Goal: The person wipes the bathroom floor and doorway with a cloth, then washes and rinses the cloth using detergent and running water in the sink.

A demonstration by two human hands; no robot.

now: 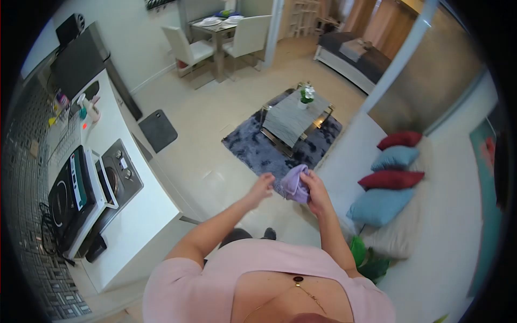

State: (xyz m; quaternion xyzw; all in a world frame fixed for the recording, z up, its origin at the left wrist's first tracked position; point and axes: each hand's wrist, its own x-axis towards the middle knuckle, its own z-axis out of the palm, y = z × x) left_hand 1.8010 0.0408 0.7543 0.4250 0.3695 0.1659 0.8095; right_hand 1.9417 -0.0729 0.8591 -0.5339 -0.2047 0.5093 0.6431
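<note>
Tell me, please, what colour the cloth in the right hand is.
The cloth in the right hand is light purple, best seen in the head view.

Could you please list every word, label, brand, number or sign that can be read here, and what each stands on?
No text can be read anywhere in this picture.
Black appliance: light marks on its panel, too small and blurred to read.
Cooktop: any markings are too small to read.
Purple cloth in the right hand: no lettering that I can make out.
</note>
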